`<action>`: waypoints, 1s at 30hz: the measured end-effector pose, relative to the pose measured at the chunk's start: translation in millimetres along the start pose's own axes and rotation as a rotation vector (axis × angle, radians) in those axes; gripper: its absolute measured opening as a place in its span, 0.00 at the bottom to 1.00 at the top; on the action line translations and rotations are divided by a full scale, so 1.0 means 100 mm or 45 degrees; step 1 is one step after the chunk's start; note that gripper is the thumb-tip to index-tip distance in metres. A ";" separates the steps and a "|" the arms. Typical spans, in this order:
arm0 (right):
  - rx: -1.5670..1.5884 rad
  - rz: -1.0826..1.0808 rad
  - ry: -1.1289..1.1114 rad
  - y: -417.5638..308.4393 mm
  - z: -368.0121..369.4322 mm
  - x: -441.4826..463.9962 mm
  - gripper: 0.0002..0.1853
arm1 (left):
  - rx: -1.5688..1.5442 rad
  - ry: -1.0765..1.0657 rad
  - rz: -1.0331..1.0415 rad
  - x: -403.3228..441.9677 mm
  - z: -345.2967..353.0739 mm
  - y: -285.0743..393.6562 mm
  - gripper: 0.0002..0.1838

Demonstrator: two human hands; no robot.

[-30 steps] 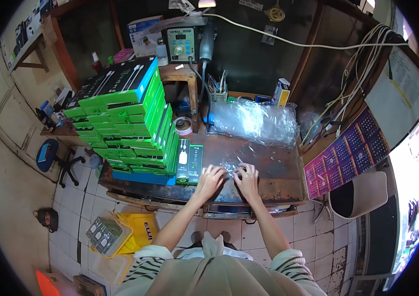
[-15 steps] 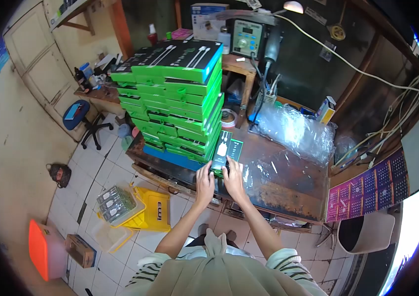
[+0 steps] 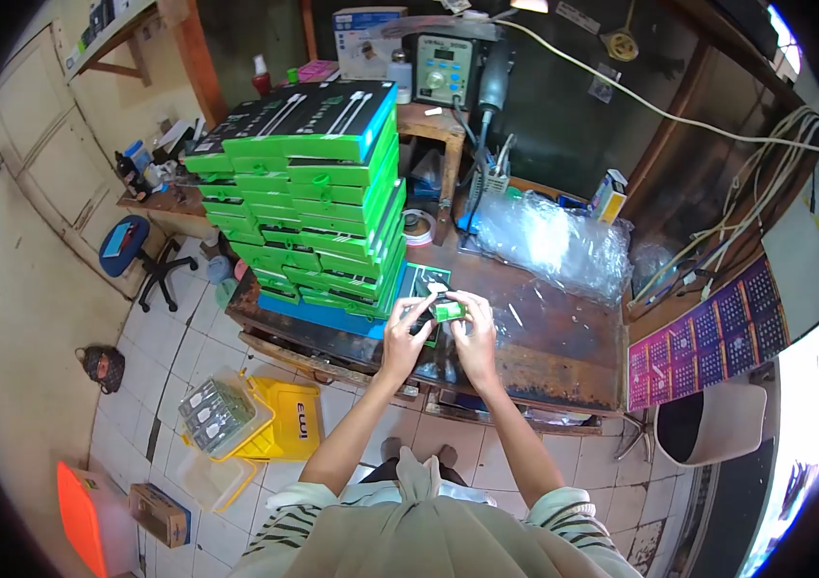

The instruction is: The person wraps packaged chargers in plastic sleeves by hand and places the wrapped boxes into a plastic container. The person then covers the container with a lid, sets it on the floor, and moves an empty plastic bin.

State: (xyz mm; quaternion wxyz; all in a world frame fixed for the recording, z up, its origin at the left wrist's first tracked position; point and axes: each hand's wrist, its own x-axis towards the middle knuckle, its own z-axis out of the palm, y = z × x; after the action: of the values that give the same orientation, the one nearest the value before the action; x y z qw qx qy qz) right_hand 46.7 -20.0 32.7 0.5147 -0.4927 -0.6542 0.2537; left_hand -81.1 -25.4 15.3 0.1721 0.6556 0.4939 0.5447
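Note:
A small black and green box (image 3: 448,311) is tilted between my two hands, its green end facing me. My right hand (image 3: 476,342) is closed on its right side, index finger over the top edge and thumb below. From the left, my left hand (image 3: 404,342) grips it with index finger and thumb. Just beyond my fingers, another flat dark box with a green edge (image 3: 418,275) lies on the wooden table (image 3: 554,361), partly covered by my hands. To the left rises a tall stack of green and black boxes (image 3: 332,207).
A crumpled clear plastic bag (image 3: 549,241) lies at the back right of the table. Behind it stands a hot-air station (image 3: 443,69) with a cabled handle. On the floor at left are a yellow bin (image 3: 289,419) and a clear tub of packed items (image 3: 220,414).
The small box has gone from lying nearly flat with its printed face up to tilted, its green end toward me. My head view has shifted slightly right.

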 end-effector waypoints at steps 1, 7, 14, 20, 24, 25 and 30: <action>0.040 -0.023 0.015 -0.08 -0.07 0.02 0.21 | -0.102 0.032 0.033 0.06 0.03 0.05 0.25; -0.104 -0.195 0.097 -0.23 -0.47 0.12 0.28 | -0.312 -0.061 0.172 0.36 0.16 0.25 0.20; -0.330 -0.147 0.133 0.47 -0.59 -0.08 0.21 | -0.772 -0.323 -0.004 0.33 0.38 0.24 0.19; -0.094 0.129 0.283 0.56 -0.72 -0.18 0.18 | -0.049 -0.591 0.364 0.27 0.23 -0.29 0.20; -0.059 0.292 0.231 0.47 -0.79 -0.23 0.20 | 0.152 -0.736 0.352 0.20 0.23 -0.44 0.21; -0.060 0.311 0.240 0.53 -0.77 -0.25 0.20 | 0.214 -0.751 0.417 0.21 0.25 -0.44 0.23; 0.103 0.496 0.252 0.65 -0.67 -0.29 0.26 | 0.312 -0.863 0.536 0.30 0.41 -0.43 0.19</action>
State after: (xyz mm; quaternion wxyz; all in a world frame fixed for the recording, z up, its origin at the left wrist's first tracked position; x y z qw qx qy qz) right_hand 133.1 -33.1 -11.4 0.5370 -0.6113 -0.4823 0.3247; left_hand -67.1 32.6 -15.6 0.1306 0.9000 0.3257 0.2587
